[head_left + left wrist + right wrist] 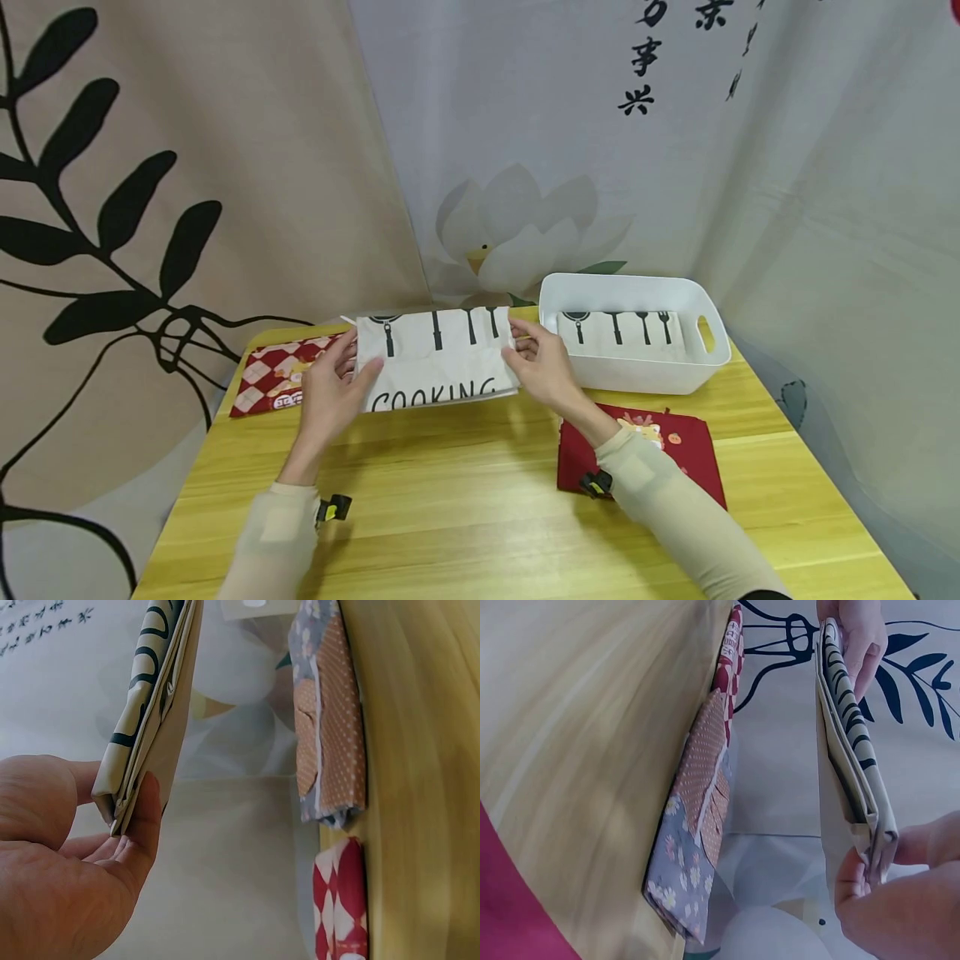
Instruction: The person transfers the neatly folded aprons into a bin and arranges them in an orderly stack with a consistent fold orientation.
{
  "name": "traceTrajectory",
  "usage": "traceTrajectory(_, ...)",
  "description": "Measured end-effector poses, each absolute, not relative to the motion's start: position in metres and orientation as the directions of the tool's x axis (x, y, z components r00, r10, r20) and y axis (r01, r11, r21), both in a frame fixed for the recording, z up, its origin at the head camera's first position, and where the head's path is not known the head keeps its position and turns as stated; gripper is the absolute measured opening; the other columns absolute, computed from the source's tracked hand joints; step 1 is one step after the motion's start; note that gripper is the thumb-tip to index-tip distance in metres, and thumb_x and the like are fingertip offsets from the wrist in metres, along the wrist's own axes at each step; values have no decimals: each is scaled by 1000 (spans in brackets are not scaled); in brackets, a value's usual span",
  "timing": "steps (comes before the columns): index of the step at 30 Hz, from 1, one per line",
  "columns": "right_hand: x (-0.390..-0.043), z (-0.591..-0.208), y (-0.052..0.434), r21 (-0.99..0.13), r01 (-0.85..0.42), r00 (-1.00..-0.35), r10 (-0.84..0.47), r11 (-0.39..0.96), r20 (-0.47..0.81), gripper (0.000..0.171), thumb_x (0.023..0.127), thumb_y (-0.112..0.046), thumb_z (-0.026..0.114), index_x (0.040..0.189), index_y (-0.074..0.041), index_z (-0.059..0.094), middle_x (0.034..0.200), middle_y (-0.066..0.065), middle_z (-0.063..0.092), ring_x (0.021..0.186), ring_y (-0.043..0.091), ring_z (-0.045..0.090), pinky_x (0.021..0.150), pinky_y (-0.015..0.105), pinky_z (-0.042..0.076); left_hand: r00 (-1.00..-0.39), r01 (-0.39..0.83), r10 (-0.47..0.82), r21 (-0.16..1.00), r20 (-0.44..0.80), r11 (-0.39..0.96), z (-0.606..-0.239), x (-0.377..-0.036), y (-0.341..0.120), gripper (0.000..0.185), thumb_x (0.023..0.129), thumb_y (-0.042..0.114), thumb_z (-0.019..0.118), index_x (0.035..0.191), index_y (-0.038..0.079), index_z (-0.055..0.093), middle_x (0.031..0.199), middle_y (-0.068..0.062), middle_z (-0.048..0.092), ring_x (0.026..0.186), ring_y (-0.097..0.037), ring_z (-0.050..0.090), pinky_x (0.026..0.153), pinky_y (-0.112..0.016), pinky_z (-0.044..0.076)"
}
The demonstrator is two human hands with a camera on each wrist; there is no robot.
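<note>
Head view | left hand [330, 395] and right hand [546, 367]: grip clamped on COOKING cloth [433, 360], left of basket [630, 375] | seemingly done: folding; similar cloth [626, 337] inside basket | left: COOKING cloth not yet set down

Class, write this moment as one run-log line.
left hand: grips white cloth, left end; right hand: grips right end; white cloth: held above table; bin: holds similar cloth; dark-red cloth: on table
</note>
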State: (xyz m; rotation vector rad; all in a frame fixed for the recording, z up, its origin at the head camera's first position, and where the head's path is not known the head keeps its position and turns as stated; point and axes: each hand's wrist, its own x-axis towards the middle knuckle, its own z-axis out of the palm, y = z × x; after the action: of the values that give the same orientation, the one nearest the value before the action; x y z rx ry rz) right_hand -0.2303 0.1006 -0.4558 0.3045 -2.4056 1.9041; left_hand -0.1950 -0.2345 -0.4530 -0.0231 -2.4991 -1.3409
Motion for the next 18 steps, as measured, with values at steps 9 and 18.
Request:
traceTrajectory(9,-233,-450,117,-959,-186,-982,-82,213,172,57,104,2,71,159,4,60,139,28,66,115,29,72,92,8,57,-954,182,-100,813,281,553,-450,-209,-218,69,108,21,79,169,7,51,146,-27,74,133,-44,76,114,-53,60)
traceTrajectory(18,-236,-447,138,-951,-197,-980,-56,240,189,55,104,1,71,158,5,61,136,28,67,109,23,71,89,6,55,-961,187,-72,821,267,540,-446,-223,-199,69,108,21,79,170,8,51,145,-27,74,132,-43,76,113,-54,63)
